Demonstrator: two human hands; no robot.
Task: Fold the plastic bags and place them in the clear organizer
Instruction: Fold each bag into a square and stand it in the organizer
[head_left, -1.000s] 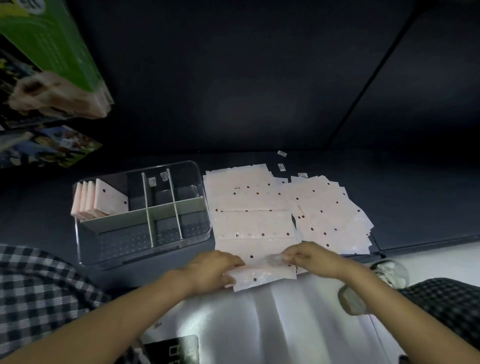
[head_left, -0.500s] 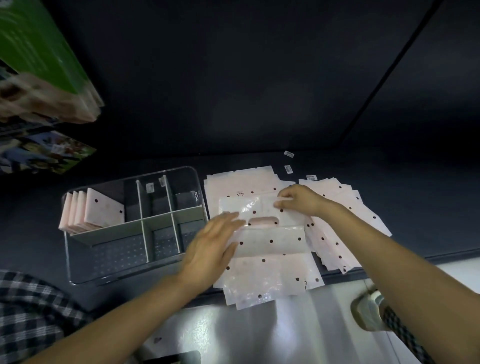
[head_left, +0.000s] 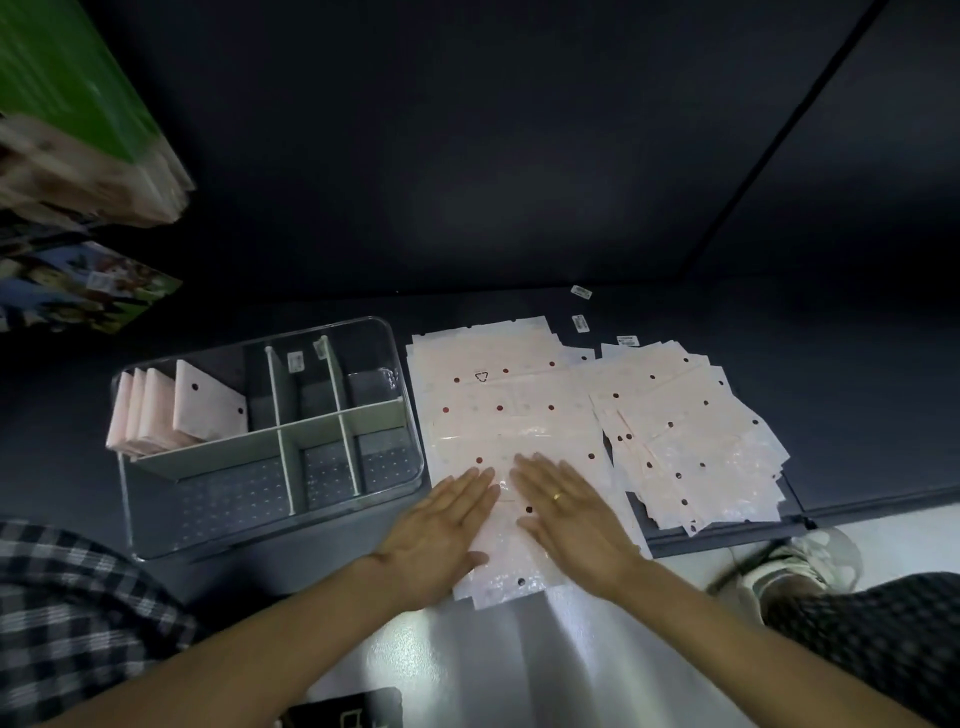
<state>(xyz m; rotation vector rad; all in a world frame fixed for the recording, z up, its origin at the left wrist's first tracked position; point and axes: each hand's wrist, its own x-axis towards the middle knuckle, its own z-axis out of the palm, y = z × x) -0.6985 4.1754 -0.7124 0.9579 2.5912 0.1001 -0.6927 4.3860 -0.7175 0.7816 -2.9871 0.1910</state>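
A pale pink plastic bag with dark dots (head_left: 511, 452) lies flat on top of a stack of the same bags (head_left: 483, 358). My left hand (head_left: 441, 530) and my right hand (head_left: 566, 509) press on its near part, palms down, fingers straight, side by side. The bag's near edge hangs over the dark surface's front edge. The clear organizer (head_left: 400, 483) with white dividers stands to the left. Several folded pink bags (head_left: 208, 405) stand upright in its far-left compartment; the other compartments hold no bags.
A second, spread pile of dotted bags (head_left: 691, 436) lies to the right. Small white labels (head_left: 581, 292) sit behind the stacks. Green and printed boxes (head_left: 78, 119) hang at the upper left. My checked trouser legs and a shoe (head_left: 800, 566) are below.
The bag, held up and spread half a second ago, now lies flat on the stack. Both hands have come down to its near part and press it, palms flat.
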